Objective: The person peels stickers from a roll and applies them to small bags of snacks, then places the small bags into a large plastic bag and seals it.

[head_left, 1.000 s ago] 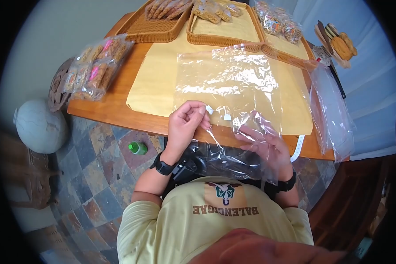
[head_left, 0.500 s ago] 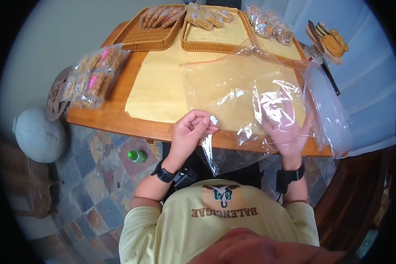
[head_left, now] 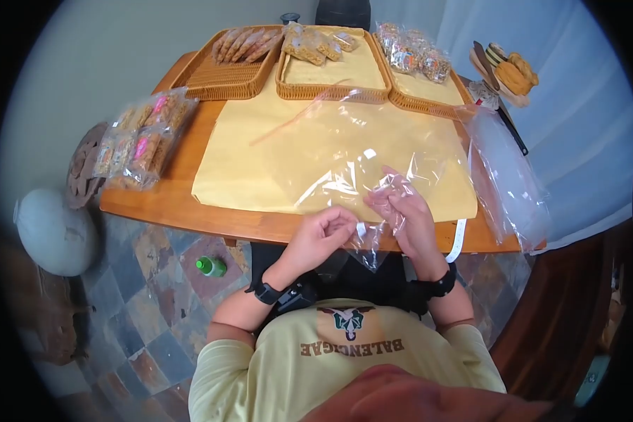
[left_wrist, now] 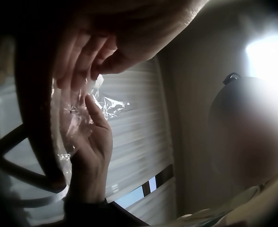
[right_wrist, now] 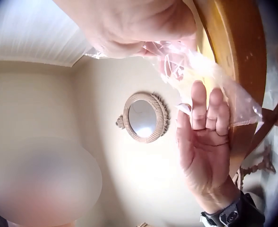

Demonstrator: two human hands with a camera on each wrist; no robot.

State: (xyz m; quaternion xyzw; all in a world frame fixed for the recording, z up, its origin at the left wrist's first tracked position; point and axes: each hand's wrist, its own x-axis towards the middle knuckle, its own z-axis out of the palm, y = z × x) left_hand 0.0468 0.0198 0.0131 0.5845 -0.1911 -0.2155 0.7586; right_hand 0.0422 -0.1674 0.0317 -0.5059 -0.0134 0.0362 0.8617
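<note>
A large clear plastic bag [head_left: 315, 158] with a reddish strip along its far edge lies over the yellow sheet [head_left: 225, 169]. At its near edge, the left hand [head_left: 322, 243] pinches the film beside a small white tab [head_left: 361, 229]; the right wrist view shows this hand [right_wrist: 206, 142] with the tab at its thumb tip. The right hand [head_left: 410, 219] is to the right, thumb and fingers around gathered film, which partly covers the fingers. In the left wrist view, crinkled film lies across the right hand [left_wrist: 89, 146]. A loose corner hangs between the hands.
Wicker trays [head_left: 225, 88] with bagged snacks line the table's far side. More packed snacks [head_left: 144, 141] lie at the left edge. A pile of clear bags [head_left: 503, 176] overhangs the right edge, near a white tape [head_left: 458, 240]. A green bottle [head_left: 211, 266] is on the floor.
The right hand spread out to the right under the film, then came back toward the left hand and gathered film. The left hand moved slightly right, still pinching. The bag's far edge now slants.
</note>
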